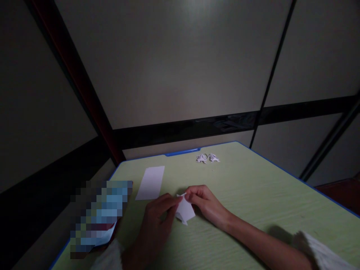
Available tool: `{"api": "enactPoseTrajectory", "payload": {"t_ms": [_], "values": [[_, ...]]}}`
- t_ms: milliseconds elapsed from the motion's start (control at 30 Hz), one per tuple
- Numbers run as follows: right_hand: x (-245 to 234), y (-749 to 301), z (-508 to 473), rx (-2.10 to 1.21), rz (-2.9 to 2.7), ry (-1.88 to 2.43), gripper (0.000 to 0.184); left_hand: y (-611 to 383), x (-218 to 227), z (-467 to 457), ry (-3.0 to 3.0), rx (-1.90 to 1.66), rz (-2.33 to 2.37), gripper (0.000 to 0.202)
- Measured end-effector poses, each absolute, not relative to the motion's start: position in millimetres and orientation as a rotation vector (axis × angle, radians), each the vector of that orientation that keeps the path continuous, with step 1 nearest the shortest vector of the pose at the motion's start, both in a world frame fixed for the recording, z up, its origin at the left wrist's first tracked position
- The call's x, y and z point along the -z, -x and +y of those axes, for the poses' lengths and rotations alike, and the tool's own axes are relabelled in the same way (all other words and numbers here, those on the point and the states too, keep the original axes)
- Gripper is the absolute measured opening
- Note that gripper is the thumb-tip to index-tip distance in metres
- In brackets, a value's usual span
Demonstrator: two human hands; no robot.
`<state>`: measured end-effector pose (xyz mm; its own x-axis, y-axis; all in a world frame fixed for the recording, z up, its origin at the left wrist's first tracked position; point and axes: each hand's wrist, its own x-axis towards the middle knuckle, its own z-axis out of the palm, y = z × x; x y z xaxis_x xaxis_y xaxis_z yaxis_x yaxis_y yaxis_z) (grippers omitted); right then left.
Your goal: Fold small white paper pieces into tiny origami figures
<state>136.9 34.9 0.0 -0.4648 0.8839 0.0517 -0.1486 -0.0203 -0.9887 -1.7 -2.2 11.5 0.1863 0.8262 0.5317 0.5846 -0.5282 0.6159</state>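
A small, partly folded white paper piece (pixel 185 210) lies low over the pale green table (pixel 253 195), between both hands. My left hand (pixel 159 217) pinches its left edge with the fingers closed. My right hand (pixel 204 202) pinches its top corner, fingers curled onto the paper. Both wrists come in from the bottom of the view in white sleeves.
A flat white paper strip (pixel 151 182) lies just beyond my left hand. Two small folded paper figures (pixel 207 158) sit near the table's far edge, which has a blue rim. A blurred, colourful object (pixel 98 213) rests at the table's left edge. Dim wall panels stand behind.
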Motion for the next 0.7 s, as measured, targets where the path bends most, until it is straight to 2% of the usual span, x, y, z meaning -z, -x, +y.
{"api": "enactPoseTrajectory", "payload": {"t_ms": [367,700], "values": [[-4.0,-135.7,33.7,-1.638,-1.425,0.831,0.019,1.8,-10.4,-4.4,-2.347,-1.294,1.302,0.023],[3.2,-136.1,33.3,-1.589,-1.486,0.838,0.026,3.0,-5.1,-6.9,-2.315,-1.301,1.315,0.022]]}}
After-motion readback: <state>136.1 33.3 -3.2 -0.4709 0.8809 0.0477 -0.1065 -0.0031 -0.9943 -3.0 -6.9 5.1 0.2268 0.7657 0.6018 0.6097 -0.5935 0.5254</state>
